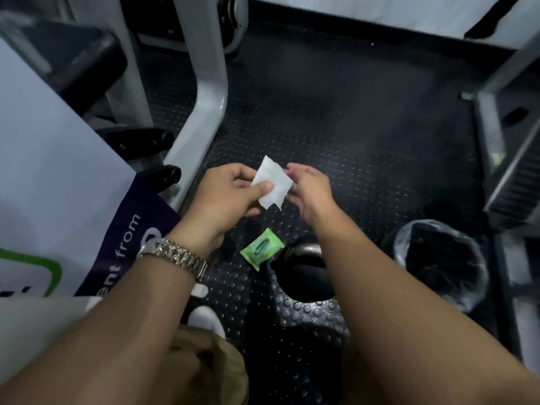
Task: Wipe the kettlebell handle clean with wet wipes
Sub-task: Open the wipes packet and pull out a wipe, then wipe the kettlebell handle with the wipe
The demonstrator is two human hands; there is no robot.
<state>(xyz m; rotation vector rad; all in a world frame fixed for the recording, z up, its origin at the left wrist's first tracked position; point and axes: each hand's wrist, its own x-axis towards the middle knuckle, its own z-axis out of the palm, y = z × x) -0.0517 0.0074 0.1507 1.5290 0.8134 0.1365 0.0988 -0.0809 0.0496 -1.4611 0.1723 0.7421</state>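
A folded white wet wipe [272,182] is held up over the floor between both hands. My left hand [230,197] pinches its left edge with thumb and fingers. My right hand [309,191] touches its right edge with curled fingertips. Below them a green pack of wet wipes [262,248] lies on the studded black floor. Just right of the pack stands the black kettlebell [304,276], its grey metal handle [306,248] partly hidden behind my right forearm.
A bin lined with a clear plastic bag [441,264] stands at the right. White gym machine frames [201,92] rise at left and at right [508,135]. A white and purple banner [58,182] fills the left. My white shoe [206,318] is near the bottom.
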